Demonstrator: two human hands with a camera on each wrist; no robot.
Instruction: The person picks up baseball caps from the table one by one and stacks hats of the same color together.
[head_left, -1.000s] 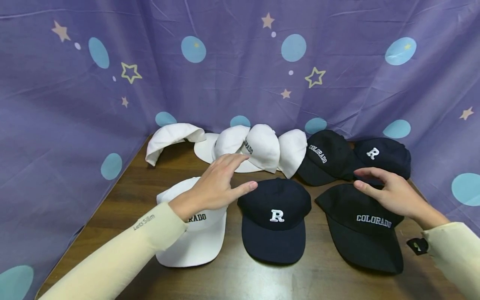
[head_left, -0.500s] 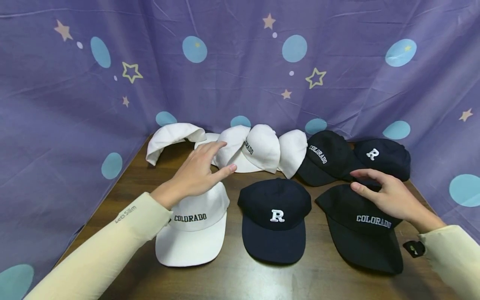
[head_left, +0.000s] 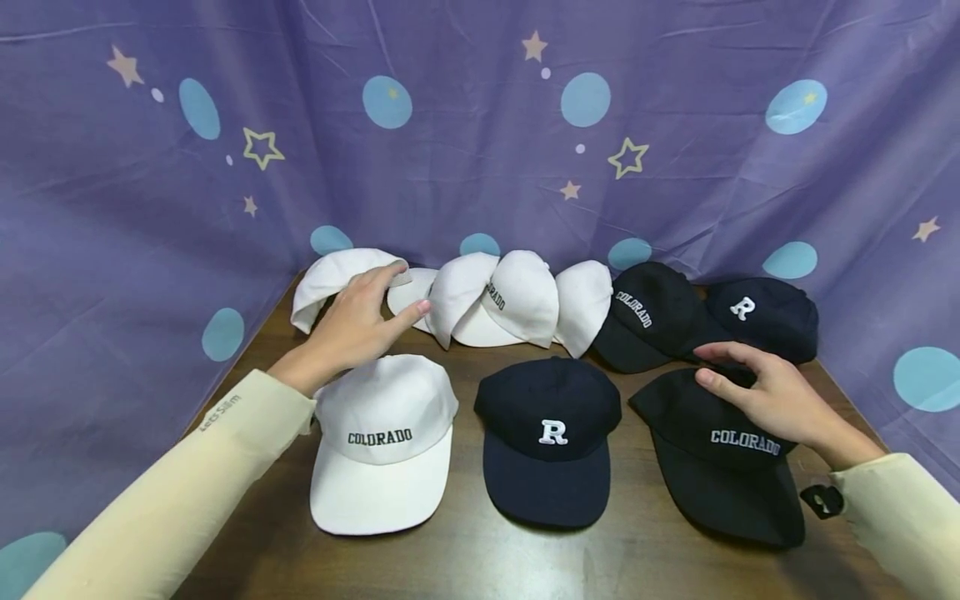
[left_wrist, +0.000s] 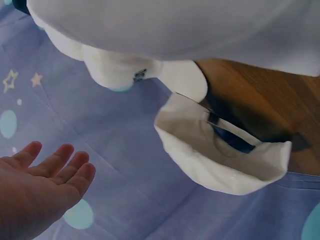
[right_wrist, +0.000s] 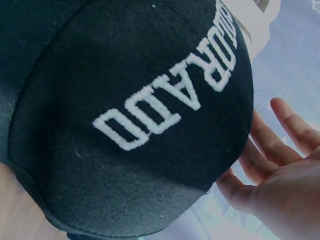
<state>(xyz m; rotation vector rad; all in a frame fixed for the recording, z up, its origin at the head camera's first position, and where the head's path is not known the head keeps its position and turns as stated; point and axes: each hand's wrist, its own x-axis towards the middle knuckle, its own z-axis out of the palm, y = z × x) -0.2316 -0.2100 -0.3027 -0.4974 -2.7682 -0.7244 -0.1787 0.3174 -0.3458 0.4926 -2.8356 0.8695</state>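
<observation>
Since the earlier frames the left hand (head_left: 352,321) has been moved from above the white cap marked COLORADO (head_left: 382,437) toward the back left of the table (head_left: 480,558), and that cap's lettering is now fully uncovered. The right hand (head_left: 772,396) has scarcely shifted.

In the head view, the left hand is seen with fingers extended and nothing grasped; its fingertips are at the edge of the upturned white cap (head_left: 337,279) in the back left corner, though actual contact cannot be confirmed. The left wrist view supplies what the head view does not: the hollow inside of that upturned cap (left_wrist: 220,150) with its strap is shown, and the palm (left_wrist: 37,192) is seen flat, empty and apart from it.

The right hand is laid on the crown of the black cap marked COLORADO (head_left: 720,450) at the front right, fingers loose, nothing clenched. In the right wrist view, the lettering on this cap (right_wrist: 130,115) fills the frame, with the relaxed fingers (right_wrist: 265,145) resting against the crown's edge.

A navy cap marked R (head_left: 551,437) is recorded between the two front caps. A purple curtain (head_left: 480,125) hangs behind.
</observation>
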